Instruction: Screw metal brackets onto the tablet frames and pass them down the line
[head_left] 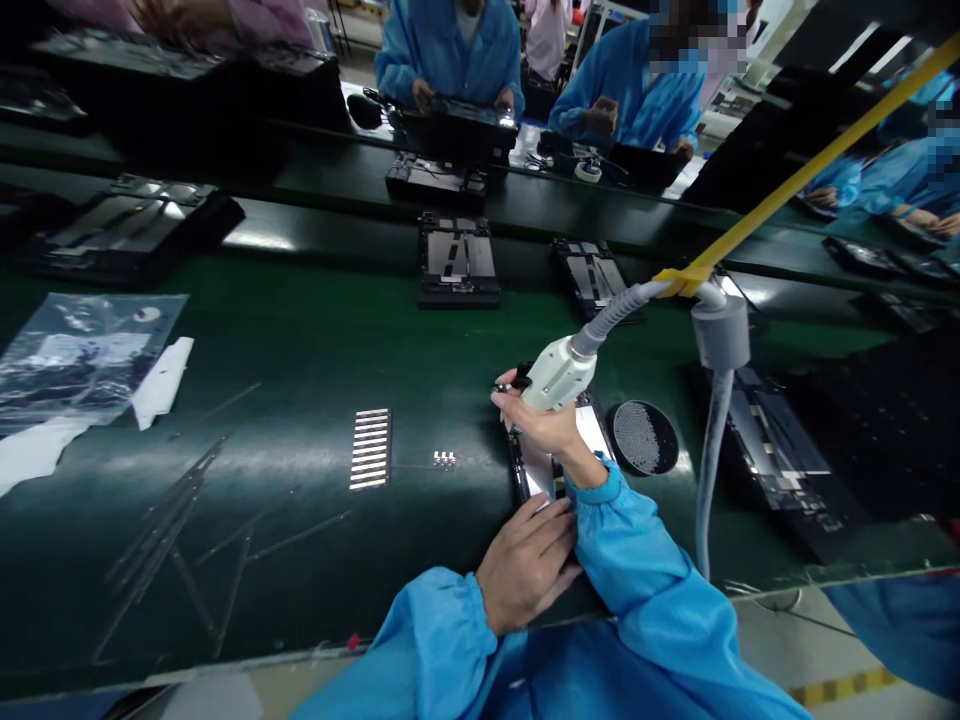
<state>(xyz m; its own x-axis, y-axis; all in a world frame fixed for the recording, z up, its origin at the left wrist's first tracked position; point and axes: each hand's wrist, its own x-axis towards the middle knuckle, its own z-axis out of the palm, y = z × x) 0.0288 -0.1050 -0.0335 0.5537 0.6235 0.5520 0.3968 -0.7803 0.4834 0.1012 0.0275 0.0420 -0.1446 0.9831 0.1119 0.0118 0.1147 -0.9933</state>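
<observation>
A white hand tool [559, 375] on a grey flexible hose is gripped by my right hand [544, 420], its fingers closed round the lower end. The tool's tip is hidden behind my fingers. Beneath lies a black electronic assembly [536, 462] with silver plates, partly covered by both hands. My left hand [529, 560] rests on the near edge of that assembly, fingers stretched out flat. Just to the right is a round black dish [645, 438] of small grey pieces. Left of the assembly are a few small metallic pieces [444, 460] and a striped strip card [371, 449].
A yellow strap [817, 165] holds up the hose [712, 480], which hangs on the right. More assemblies [457, 258] stand across the green bench [285, 370]. At left lie a clear plastic bag [82, 350] and thin dark strips [172, 515]. Co-workers in blue [450, 45] sit opposite.
</observation>
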